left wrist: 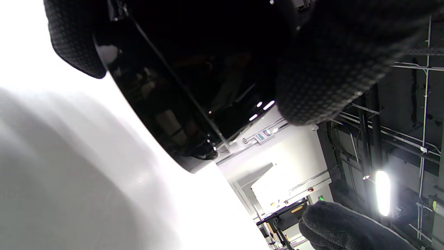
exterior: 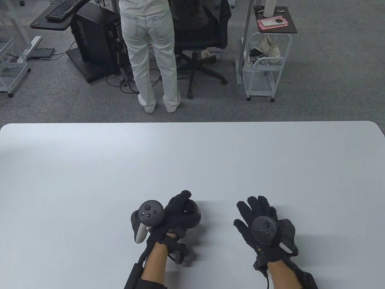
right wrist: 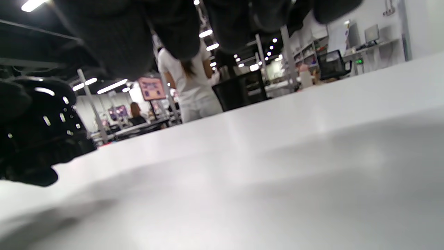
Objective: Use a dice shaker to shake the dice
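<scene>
A glossy black dice shaker [exterior: 192,214] stands on the white table [exterior: 192,156] near its front edge. My left hand [exterior: 177,207] grips it from the left, fingers wrapped over its top and side. In the left wrist view the shaker [left wrist: 180,86] fills the upper middle, with gloved fingers [left wrist: 333,69] on it. My right hand [exterior: 258,216] lies flat and empty on the table to the shaker's right, fingers spread. The right wrist view shows the shaker [right wrist: 38,125] at the left edge. No dice are visible.
Beyond the table's far edge a person in white [exterior: 150,54] stands by an office chair [exterior: 201,36] and a computer desk [exterior: 60,15]. A white cart [exterior: 264,66] stands at the back right.
</scene>
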A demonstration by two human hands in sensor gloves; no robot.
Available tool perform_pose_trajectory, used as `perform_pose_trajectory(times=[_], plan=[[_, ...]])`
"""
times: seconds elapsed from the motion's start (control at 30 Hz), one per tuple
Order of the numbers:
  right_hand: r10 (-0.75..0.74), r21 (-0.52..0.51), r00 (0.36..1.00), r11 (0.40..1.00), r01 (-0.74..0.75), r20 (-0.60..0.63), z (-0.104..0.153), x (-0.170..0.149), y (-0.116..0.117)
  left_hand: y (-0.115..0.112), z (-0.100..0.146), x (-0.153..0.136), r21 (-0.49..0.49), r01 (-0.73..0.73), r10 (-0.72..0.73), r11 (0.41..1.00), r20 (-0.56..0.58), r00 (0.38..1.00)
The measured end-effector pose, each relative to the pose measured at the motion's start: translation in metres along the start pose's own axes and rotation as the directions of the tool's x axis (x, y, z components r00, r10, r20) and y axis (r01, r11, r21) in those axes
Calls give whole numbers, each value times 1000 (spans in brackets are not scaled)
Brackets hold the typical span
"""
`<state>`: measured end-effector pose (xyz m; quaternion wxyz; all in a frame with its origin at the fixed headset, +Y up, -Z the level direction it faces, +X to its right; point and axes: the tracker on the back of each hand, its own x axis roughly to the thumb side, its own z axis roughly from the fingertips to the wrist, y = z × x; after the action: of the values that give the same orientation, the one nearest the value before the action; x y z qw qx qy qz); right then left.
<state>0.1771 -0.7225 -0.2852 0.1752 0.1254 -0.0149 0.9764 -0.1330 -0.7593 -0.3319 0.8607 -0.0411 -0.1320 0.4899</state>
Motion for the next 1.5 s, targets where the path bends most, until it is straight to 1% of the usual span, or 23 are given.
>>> perform_pose_trajectory(times=[0.17,0.23,0.27,0.3,0.37,0.43,0.47,0.5,0.53,0.6,0.63,0.77,0.9,1.07,1.27,1.33,1.4,1.47,1.5], plan=[[2,5,1000,1000,-2,-1,0,0,0,-4,-1,-10,-27,6,-7,1000,-53,999],[2,4,1000,1000,-2,1,0,0,0,-2,0,-6,-21,0,0,1000,-40,999],[2,3,1000,1000,-2,2,0,0,0,0,0,0,-12,-12,12,1000,-14,1000],[2,0,1000,1000,-2,4,0,0,0,5,2,16,13,-39,39,999,64,997],[2,-4,1000,1000,-2,9,0,1,-1,19,9,53,76,-84,64,994,235,970],[4,-7,1000,1000,-4,12,0,1,-1,27,15,76,145,-73,20,987,336,942],[5,-8,1000,1000,-5,13,0,1,-1,27,14,75,165,-52,-7,985,338,941],[6,-7,1000,1000,-6,13,0,2,0,21,11,62,151,-19,-23,988,273,962],[7,-5,1000,1000,-7,14,0,2,0,13,7,46,113,-3,-20,994,203,979],[8,-1,1000,1000,-8,13,0,2,1,-2,3,17,42,-12,8,999,97,995],[6,0,1000,1000,-6,12,0,2,1,-3,2,15,25,-4,2,1000,72,997],[0,-8,1000,1000,0,9,1,1,-1,-4,1,23,15,-37,35,999,95,995],[3,-3,1000,1000,-3,12,1,2,0,-8,2,14,2,10,-10,1000,58,998],[0,-4,1000,1000,0,13,1,1,-1,-8,2,11,6,2,-2,1000,41,999],[0,-6,1000,1000,0,12,1,1,-1,-10,0,-3,-35,12,-13,999,-42,999],[1,-5,1000,1000,-1,13,1,1,-1,-9,-1,-8,-36,24,-26,999,-67,997],[2,-5,1000,1000,-2,13,1,1,-1,-7,-1,-11,-35,1,-4,999,-87,996],[1,-8,1000,1000,-1,14,1,1,-1,-4,0,-6,-18,-32,31,999,-72,997],[1,-9,1000,1000,-1,14,1,1,-1,0,1,2,-2,-45,45,999,-29,999]])
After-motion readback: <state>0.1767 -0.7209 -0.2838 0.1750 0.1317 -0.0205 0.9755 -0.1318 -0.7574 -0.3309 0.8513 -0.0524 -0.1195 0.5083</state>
